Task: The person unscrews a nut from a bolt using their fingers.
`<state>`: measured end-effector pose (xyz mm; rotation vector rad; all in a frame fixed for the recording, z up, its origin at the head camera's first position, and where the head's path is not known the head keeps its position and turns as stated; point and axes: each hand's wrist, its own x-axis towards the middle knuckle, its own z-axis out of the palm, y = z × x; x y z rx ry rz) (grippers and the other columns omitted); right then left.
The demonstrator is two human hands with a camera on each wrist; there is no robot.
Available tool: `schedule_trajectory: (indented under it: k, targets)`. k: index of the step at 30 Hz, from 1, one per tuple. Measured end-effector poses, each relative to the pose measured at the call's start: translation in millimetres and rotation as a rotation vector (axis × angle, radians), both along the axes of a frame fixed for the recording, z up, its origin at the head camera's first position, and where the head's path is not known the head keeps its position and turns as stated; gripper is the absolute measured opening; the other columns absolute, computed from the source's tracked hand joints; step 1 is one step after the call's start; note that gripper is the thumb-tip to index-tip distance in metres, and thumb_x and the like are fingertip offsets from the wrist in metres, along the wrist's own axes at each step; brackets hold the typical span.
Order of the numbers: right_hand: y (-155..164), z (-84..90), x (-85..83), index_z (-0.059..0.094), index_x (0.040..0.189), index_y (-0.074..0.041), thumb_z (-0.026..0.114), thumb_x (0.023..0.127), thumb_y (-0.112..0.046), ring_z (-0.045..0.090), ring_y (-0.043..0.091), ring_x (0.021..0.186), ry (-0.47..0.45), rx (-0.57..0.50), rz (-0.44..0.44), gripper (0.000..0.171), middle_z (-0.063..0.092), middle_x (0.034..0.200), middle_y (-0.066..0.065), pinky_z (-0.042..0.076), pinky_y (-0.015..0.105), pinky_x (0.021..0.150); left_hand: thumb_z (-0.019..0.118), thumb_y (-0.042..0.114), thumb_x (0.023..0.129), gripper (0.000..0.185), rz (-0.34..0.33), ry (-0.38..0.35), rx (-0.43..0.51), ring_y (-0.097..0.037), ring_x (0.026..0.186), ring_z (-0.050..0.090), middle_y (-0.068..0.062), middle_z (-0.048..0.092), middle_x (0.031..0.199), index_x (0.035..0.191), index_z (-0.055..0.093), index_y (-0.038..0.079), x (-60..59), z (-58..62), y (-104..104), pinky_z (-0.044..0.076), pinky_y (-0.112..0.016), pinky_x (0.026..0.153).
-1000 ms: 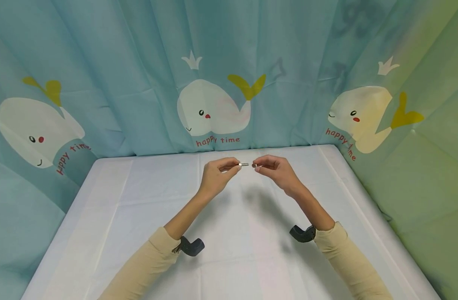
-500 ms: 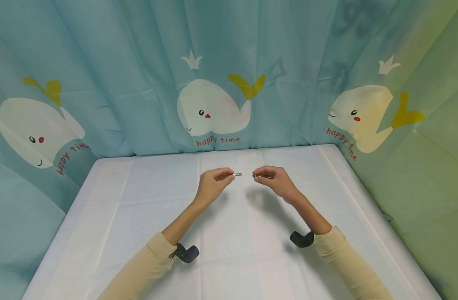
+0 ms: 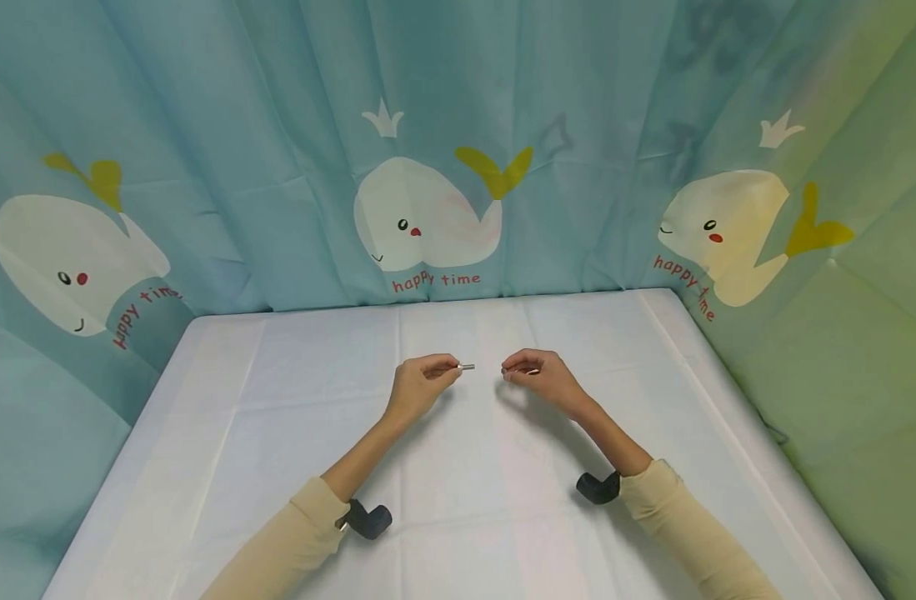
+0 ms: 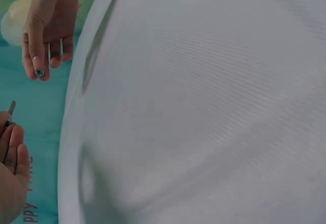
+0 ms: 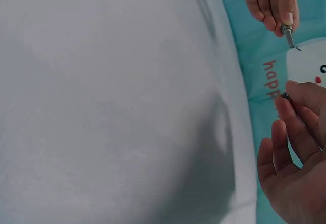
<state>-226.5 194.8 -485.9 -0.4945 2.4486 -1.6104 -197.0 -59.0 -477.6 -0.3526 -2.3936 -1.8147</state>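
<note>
My left hand (image 3: 452, 367) pinches a small silver bolt (image 3: 467, 367) between thumb and forefinger, its tip pointing right. My right hand (image 3: 508, 372) pinches a tiny dark nut that is barely visible in the head view. The hands hover low over the white table (image 3: 277, 417), a short gap between them. The left wrist view shows the nut (image 4: 39, 73) at the right hand's fingertips and the bolt (image 4: 11, 108) sticking out of the left hand. In the right wrist view, the bolt (image 5: 288, 34) is at the top and the nut (image 5: 285, 96) is held below it.
A white cloth covers the table. A blue curtain (image 3: 427, 125) printed with whales hangs behind and on both sides. Black wrist camera mounts (image 3: 367, 518) (image 3: 596, 487) sit at the cuffs of the beige sleeves.
Both hands have come down towards the table and nearer to me. The gap between bolt and nut has widened slightly. Each hand keeps its pinch.
</note>
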Motion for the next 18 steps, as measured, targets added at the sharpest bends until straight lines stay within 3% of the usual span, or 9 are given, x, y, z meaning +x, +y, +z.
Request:
schedule_trajectory:
  k: [12,18]
  targets:
    - [-2.8,-19.5,-0.5,0.072,0.106,0.000,0.072,0.093,-0.011,0.066,0.024,0.093,0.018,0.066,0.009,0.017,0.072,0.099,0.011,0.051,0.046,0.088,0.076,0.003,0.087,0.005,-0.004,0.012,-0.085,-0.019,0.084,0.072,-0.005,0.075,0.089,0.092,0.077,0.003,1.2,-24.5,-6.7,0.058,-0.031,0.078]
    - [-5.1,-24.3,-1.7,0.073,0.102,-0.005,0.072,0.092,-0.009,0.066,0.017,0.087,0.033,0.122,0.004,0.011,0.071,0.092,0.002,0.054,0.037,0.081,0.075,0.005,0.089,0.007,-0.008,0.028,-0.135,-0.020,0.084,0.072,-0.005,0.075,0.090,0.095,0.077,0.003,0.5,-34.8,-10.7,0.058,-0.035,0.078]
